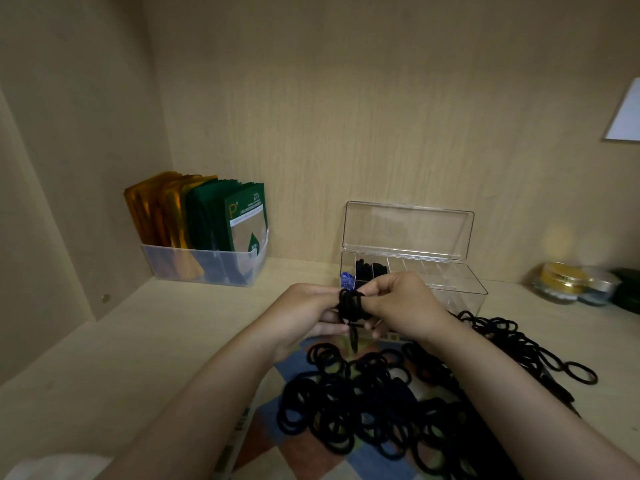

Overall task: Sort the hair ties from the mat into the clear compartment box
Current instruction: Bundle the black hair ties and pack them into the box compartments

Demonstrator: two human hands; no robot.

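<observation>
A heap of black hair ties lies on a patterned mat in front of me. Behind it stands the clear compartment box with its lid upright; its left compartments hold black ties. Above the mat, just in front of the box, both hands meet around a bunch of black hair ties. My left hand holds the bunch from the left, and my right hand pinches it from the right. One tie hangs down from the bunch.
A clear bin with gold and green sachets stands at the back left of the wooden shelf. Small jars sit at the far right. A blue item shows at the box's left end. One loose tie lies right of the mat.
</observation>
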